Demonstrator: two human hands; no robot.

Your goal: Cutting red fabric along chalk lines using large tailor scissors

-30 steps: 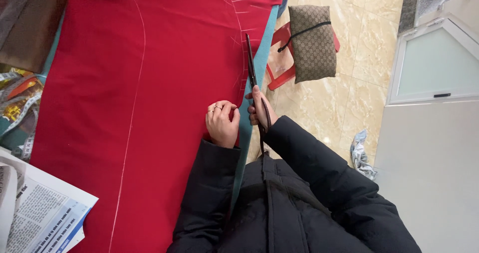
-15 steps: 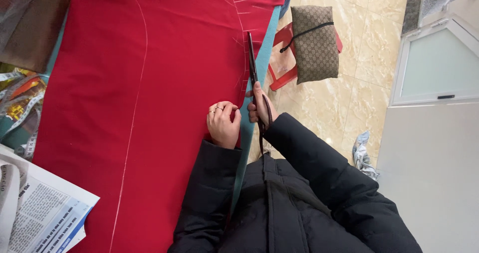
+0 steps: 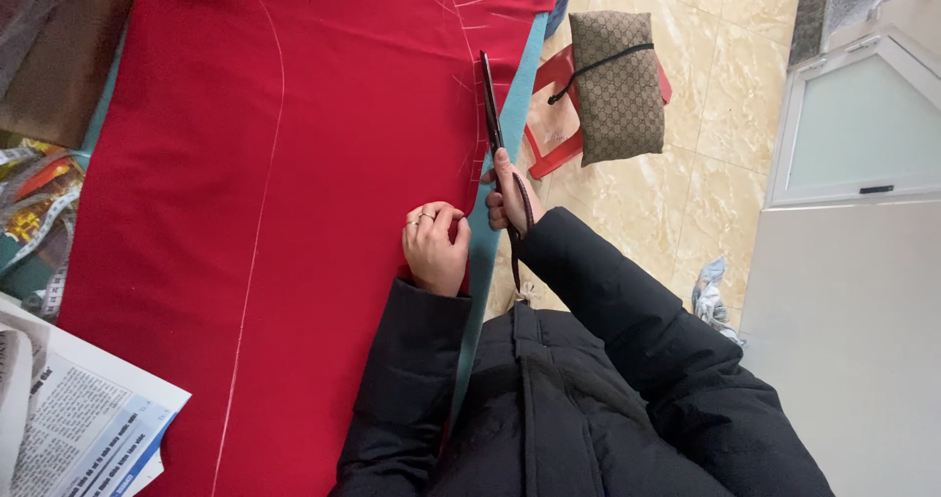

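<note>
- My right hand is closed round the handles of the long dark scissors, blades pointing far along the right edge of the red cloth.
- My left hand, fingers curled and holding nothing, rests knuckles-down on the cloth just left of the scissors.
- I judge the cloth soft and limp; best pinned flat near the cut.

We see both arms in black padded sleeves reaching forward from the torso. Our left hand rests knuckles up, fingers curled into a loose fist, thin rings showing on two fingers; the wrist is straight, the sleeve cuff just behind it. Our right hand sits just beside the left, slightly farther forward, fingers closed in a grip, thumb on top. The right forearm angles in from the lower right, elbow bent.
</note>
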